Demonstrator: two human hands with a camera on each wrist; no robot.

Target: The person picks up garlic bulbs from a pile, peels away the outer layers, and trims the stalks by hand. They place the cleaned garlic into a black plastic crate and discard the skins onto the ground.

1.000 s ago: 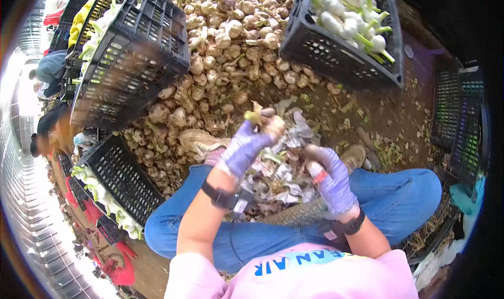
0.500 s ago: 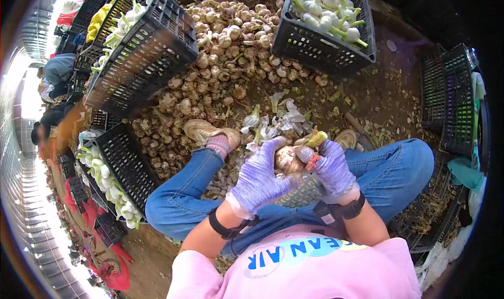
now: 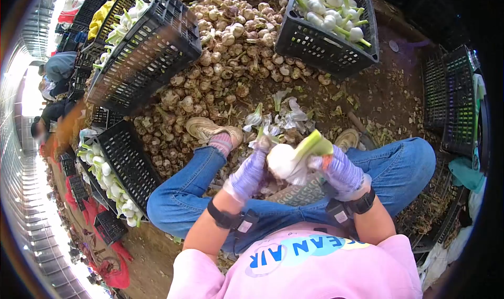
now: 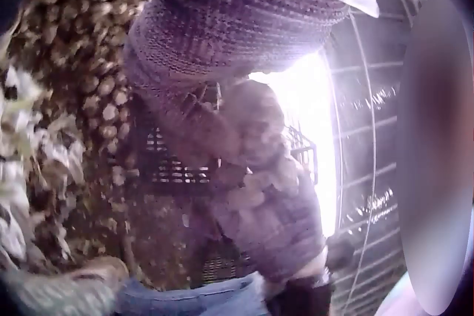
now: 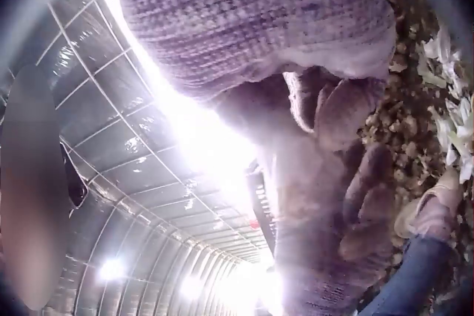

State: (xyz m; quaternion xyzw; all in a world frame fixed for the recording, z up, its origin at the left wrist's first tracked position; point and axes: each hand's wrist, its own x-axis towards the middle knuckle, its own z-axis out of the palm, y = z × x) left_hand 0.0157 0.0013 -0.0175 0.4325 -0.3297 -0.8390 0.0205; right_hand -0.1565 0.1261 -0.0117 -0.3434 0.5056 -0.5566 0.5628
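Note:
A white garlic bulb [image 3: 282,161] with a thick green stem [image 3: 313,143] is held up in front of the lap, loose skin hanging from its underside. The right hand [image 3: 344,174], in a purple knit glove with an orange-red patch, grips it at the stem side. Against the bulb's other side are the curled, blurred fingers of the gloved left hand [image 3: 249,174]. In the left wrist view the pale bulb [image 4: 255,120] shows between both hands. The right wrist view has the left hand's bent fingers [image 5: 368,201] close beside the bulb.
Unpeeled garlic [image 3: 226,52] lies heaped ahead. Peeled skins [image 3: 294,115] are scattered between the feet. Black crates of trimmed garlic stand ahead right [image 3: 328,47], ahead left [image 3: 144,52] and beside the left knee [image 3: 128,165]. More black crates [image 3: 446,94] stand at the right.
The left hand came back from ahead to meet the right. The brownish bulb seen between both hands has given way to a white surface with a green stem showing, tilted up right.

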